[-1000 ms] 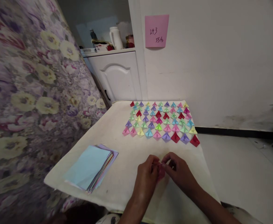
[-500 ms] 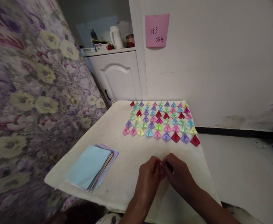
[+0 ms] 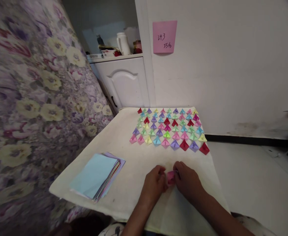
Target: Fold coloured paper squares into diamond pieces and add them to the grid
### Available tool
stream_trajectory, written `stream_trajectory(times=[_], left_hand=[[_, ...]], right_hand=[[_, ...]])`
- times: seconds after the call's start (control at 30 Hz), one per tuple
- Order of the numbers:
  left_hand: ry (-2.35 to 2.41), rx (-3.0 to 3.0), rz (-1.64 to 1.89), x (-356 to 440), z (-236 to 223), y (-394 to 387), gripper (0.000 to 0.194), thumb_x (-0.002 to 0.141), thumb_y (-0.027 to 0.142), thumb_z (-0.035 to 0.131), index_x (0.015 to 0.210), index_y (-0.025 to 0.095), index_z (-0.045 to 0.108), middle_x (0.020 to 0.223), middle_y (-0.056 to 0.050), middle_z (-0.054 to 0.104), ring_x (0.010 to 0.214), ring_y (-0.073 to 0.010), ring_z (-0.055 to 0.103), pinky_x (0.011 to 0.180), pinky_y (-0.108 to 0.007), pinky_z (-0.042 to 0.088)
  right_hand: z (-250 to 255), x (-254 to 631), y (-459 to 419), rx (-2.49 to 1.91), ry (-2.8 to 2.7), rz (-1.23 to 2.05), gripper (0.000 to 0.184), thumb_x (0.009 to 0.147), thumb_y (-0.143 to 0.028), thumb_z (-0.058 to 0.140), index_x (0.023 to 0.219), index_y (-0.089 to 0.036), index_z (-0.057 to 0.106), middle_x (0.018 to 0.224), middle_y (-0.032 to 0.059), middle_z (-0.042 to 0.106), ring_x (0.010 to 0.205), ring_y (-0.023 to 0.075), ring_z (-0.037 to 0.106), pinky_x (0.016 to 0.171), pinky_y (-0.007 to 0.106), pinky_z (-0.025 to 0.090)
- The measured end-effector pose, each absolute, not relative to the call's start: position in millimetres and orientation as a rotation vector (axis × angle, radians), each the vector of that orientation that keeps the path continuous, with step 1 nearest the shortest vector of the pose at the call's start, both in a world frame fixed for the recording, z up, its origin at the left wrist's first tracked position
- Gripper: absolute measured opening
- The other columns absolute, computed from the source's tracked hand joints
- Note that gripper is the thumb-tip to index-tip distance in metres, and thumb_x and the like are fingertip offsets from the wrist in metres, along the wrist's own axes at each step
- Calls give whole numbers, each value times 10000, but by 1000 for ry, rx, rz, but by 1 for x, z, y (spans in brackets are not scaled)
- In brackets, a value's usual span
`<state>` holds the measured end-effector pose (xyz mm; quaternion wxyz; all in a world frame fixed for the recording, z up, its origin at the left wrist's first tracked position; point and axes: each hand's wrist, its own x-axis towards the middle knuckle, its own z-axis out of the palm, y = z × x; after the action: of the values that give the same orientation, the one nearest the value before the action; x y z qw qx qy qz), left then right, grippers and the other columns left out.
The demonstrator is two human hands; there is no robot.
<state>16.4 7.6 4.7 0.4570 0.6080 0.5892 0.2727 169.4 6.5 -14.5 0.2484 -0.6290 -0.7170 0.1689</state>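
My left hand [image 3: 154,183] and my right hand [image 3: 187,180] meet low over the cream cloth-covered table [image 3: 131,157]. Between their pinched fingertips sits a small pink folded paper piece [image 3: 171,178], pressed near the table top. Both hands have their fingers curled on it. Beyond them, several rows of small folded paper shapes [image 3: 168,129] in red, pink, green, blue, purple and yellow lie in a grid. A stack of coloured paper sheets [image 3: 97,175], light blue on top, lies to the left of my left hand.
A flowered fabric surface [image 3: 28,98] rises along the left. A white wall with a pink sticky note [image 3: 164,36] stands behind the table. A white cabinet [image 3: 120,82] holding a white jug [image 3: 123,43] sits at the back. Pale floor [image 3: 257,180] lies to the right.
My hands have come closer together and lower onto the table, and the pink piece now shows between the fingertips. The view has tilted slightly.
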Motion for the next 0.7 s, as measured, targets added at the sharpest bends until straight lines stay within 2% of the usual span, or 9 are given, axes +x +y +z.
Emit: stream_trajectory(times=[0.1, 0.17, 0.27, 0.43, 0.53, 0.7], left_hand=[[1526, 1806, 723, 13, 7, 7, 262, 778, 112, 377, 887, 192, 602, 878, -41, 615, 830, -161, 593, 732, -269, 456], [1488, 1922, 717, 12, 11, 5, 304, 757, 75, 368, 901, 197, 607, 929, -42, 594, 903, -169, 569, 773, -278, 439], [1427, 1995, 683, 14, 15, 0, 295, 747, 73, 388, 908, 202, 599, 925, -37, 572, 847, -160, 560, 733, -267, 433], [1449, 1966, 616, 19, 16, -5, 151, 765, 196, 497, 903, 199, 560, 924, -17, 528, 645, -109, 524, 620, -242, 419], [1502, 1984, 543, 21, 13, -5, 142, 723, 207, 559, 865, 197, 557, 905, -10, 506, 657, -112, 513, 601, -234, 400], [1531, 2084, 530, 22, 9, -5, 89, 776, 156, 477, 772, 200, 555, 852, 3, 482, 667, -103, 493, 598, -216, 359]], right_hand=[[-15, 170, 7, -1806, -1955, 511, 64, 767, -144, 479, 784, -199, 506, 742, 12, 587, 645, 149, 533, 547, 231, 247], [-13, 170, 8, -1818, -1961, 548, 36, 786, -180, 482, 772, -200, 508, 728, 14, 600, 639, 150, 539, 539, 230, 235], [-11, 171, 9, -1812, -1974, 575, 58, 803, -197, 477, 753, -198, 506, 723, 18, 620, 648, 154, 551, 540, 232, 230], [-11, 171, 11, -1825, -1984, 586, 63, 808, -183, 477, 760, -192, 517, 718, 25, 638, 645, 154, 568, 536, 235, 228], [-12, 170, 12, -1834, -1986, 584, 63, 806, -180, 481, 757, -188, 521, 711, 32, 642, 650, 159, 578, 538, 236, 230], [-13, 171, 12, -1831, -1995, 577, 78, 810, -183, 469, 756, -189, 524, 710, 37, 647, 655, 168, 584, 538, 236, 232]])
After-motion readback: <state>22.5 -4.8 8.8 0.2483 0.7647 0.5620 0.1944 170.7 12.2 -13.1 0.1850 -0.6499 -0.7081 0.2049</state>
